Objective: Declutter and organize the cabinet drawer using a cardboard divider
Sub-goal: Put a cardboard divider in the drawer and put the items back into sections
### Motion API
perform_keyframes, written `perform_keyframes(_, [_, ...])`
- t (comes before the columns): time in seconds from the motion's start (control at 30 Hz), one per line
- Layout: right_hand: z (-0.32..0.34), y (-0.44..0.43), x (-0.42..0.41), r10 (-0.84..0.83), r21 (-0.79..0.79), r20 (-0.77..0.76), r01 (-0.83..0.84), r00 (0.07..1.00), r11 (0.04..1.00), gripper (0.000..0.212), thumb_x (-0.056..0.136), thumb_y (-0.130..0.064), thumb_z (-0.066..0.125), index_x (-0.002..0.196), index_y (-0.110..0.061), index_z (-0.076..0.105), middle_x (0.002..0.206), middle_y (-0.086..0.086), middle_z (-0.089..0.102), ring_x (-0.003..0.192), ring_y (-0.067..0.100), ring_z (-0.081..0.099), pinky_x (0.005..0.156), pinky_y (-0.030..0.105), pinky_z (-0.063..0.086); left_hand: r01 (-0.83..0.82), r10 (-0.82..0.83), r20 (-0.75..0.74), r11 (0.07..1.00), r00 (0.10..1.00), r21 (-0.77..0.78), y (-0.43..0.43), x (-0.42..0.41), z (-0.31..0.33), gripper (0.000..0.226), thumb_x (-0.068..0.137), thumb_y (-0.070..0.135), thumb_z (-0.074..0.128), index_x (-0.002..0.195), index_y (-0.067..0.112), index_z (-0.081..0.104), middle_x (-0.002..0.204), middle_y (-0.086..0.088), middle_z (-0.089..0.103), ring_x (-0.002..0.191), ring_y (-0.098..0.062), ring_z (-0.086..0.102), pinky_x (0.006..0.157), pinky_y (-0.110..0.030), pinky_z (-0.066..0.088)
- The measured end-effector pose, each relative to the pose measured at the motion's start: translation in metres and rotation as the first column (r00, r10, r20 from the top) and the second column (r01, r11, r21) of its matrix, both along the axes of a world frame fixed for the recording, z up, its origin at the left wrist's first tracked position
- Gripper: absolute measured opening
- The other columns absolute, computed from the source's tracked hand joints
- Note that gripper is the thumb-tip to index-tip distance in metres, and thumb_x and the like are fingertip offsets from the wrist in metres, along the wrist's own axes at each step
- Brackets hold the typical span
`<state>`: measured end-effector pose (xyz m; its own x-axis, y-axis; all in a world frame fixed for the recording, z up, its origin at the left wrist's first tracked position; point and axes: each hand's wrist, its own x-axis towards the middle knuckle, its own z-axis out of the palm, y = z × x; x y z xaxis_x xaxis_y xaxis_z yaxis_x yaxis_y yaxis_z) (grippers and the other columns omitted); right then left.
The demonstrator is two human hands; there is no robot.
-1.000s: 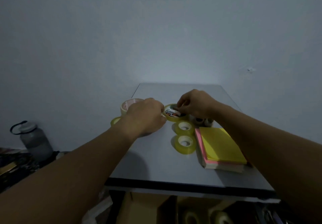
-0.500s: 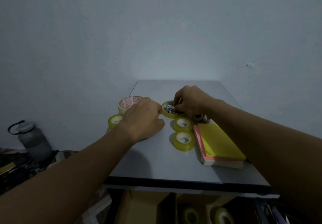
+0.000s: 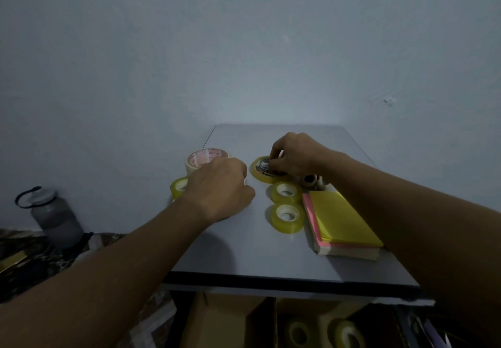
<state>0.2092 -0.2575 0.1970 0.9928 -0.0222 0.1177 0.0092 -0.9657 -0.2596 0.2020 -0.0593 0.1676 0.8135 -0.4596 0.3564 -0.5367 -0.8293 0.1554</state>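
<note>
Right hand (image 3: 295, 155): pinches the little thing (image 3: 263, 169) lying inside the big yellow tape ring (image 3: 259, 178).
Left hand (image 3: 217, 187): curled beside the white tape (image 3: 207, 156); I cannot tell if it holds anything.
Drawer (image 3: 214, 323): below the table's (image 3: 244, 252) front edge, cardboard divider (image 3: 260, 320) inside.

Two bare forearms are stretched forward, side by side. The left hand (image 3: 217, 187) is held knuckles up, fingers curled under (any grip is hidden). The right hand (image 3: 295, 155) is bent downward, its fingertips pinched on a small item (image 3: 263, 169).
</note>
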Motion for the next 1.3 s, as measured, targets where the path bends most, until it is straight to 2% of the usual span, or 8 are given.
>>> perform_keyframes(0.1, [0.0,0.002,0.003,0.004,0.002,0.003,-0.004,1.0,1.0,0.034,0.086,-0.047,0.07,0.104,-0.018,0.072,0.098,0.002,0.069,0.085,0.015,0.061,0.066,0.023,0.048,-0.013,0.013,0.031,1.0,0.999,0.01,-0.001,0.002,0.0,0.025,0.089,0.044,0.062,0.101,0.022,0.066,0.089,0.002,0.064,0.079,-0.017,0.06,0.06,-0.028,0.045])
perform_keyframes(0.27, [0.001,0.005,0.004,0.01,-0.003,-0.003,-0.01,1.0,1.0,0.032,0.087,-0.042,0.071,0.107,-0.017,0.073,0.101,0.002,0.071,0.09,0.017,0.063,0.071,0.024,0.047,-0.021,0.021,0.018,0.999,1.0,0.037,-0.005,0.002,0.003,0.014,0.088,0.029,0.061,0.098,0.019,0.062,0.093,-0.002,0.063,0.081,-0.022,0.06,0.06,-0.031,0.044])
perform_keyframes(0.53, [0.001,0.007,0.005,0.004,-0.047,-0.016,-0.005,1.0,0.999,0.026,0.085,-0.038,0.074,0.104,-0.021,0.07,0.093,-0.001,0.065,0.083,0.016,0.06,0.062,0.023,0.043,-0.022,0.022,0.007,0.999,1.0,0.046,-0.004,0.001,0.005,0.015,0.085,0.033,0.065,0.091,0.021,0.056,0.085,0.0,0.059,0.078,-0.019,0.057,0.058,-0.03,0.041])
perform_keyframes(0.63, [0.001,0.008,0.005,0.008,-0.082,-0.01,-0.009,1.0,0.997,0.027,0.086,-0.033,0.073,0.109,-0.021,0.069,0.098,0.002,0.065,0.085,0.018,0.061,0.062,0.023,0.047,-0.021,0.017,0.071,0.998,0.997,0.059,-0.006,0.003,0.003,0.019,0.083,0.036,0.066,0.083,0.022,0.053,0.073,0.003,0.048,0.072,-0.019,0.054,0.056,-0.03,0.039])
perform_keyframes(0.9, [-0.001,0.007,0.004,0.049,-0.115,0.006,-0.048,0.999,0.992,0.027,0.087,-0.026,0.07,0.112,-0.018,0.066,0.104,0.006,0.066,0.088,0.022,0.063,0.074,0.032,0.057,0.0,-0.015,0.116,0.991,0.993,0.132,-0.009,0.004,0.007,0.02,0.081,0.033,0.067,0.079,0.022,0.05,0.067,0.004,0.043,0.071,-0.019,0.053,0.055,-0.029,0.036])
perform_keyframes(1.03, [-0.002,0.007,0.004,0.04,-0.14,0.006,-0.039,0.999,0.989,0.021,0.085,-0.024,0.071,0.103,-0.016,0.065,0.098,0.006,0.066,0.084,0.022,0.062,0.067,0.03,0.054,0.014,-0.04,0.141,0.983,0.989,0.181,-0.012,0.001,0.008,0.02,0.082,0.031,0.065,0.079,0.021,0.048,0.066,0.003,0.039,0.069,-0.02,0.05,0.049,-0.028,0.029])
perform_keyframes(1.17, [-0.001,0.006,0.004,0.02,-0.09,-0.007,-0.02,1.0,0.996,0.016,0.084,-0.025,0.073,0.093,-0.02,0.061,0.089,0.001,0.061,0.078,0.016,0.058,0.057,0.022,0.045,0.027,-0.033,0.042,0.991,0.999,0.131,-0.013,0.004,0.012,0.021,0.079,0.029,0.069,0.08,0.019,0.05,0.068,0.002,0.044,0.069,-0.02,0.052,0.053,-0.029,0.035])
perform_keyframes(1.3, [-0.003,0.004,0.005,-0.001,-0.031,-0.005,0.001,1.0,1.0,0.018,0.082,-0.029,0.075,0.089,-0.022,0.059,0.086,-0.004,0.058,0.075,0.011,0.055,0.055,0.022,0.042,0.033,-0.029,-0.106,0.999,0.994,0.029,-0.014,0.007,0.012,0.02,0.075,0.025,0.074,0.077,0.016,0.057,0.075,-0.002,0.059,0.07,-0.018,0.058,0.052,-0.029,0.044])
